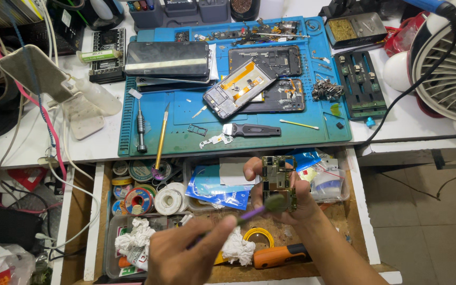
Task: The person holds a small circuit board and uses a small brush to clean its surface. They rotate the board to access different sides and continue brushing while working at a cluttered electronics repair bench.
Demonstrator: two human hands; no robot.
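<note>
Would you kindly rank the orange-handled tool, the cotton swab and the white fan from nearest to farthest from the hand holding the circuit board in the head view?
Measured from the right hand, which holds the circuit board:
1. Orange-handled tool: just below the hand, in the open drawer.
2. Cotton swab: above it, on the blue mat.
3. White fan: far upper right, off the mat.

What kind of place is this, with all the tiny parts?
Probably a phone repair bench. Opened phones lie on a blue work mat, a screwdriver sits nearby, and the right hand holds a circuit board.
</note>
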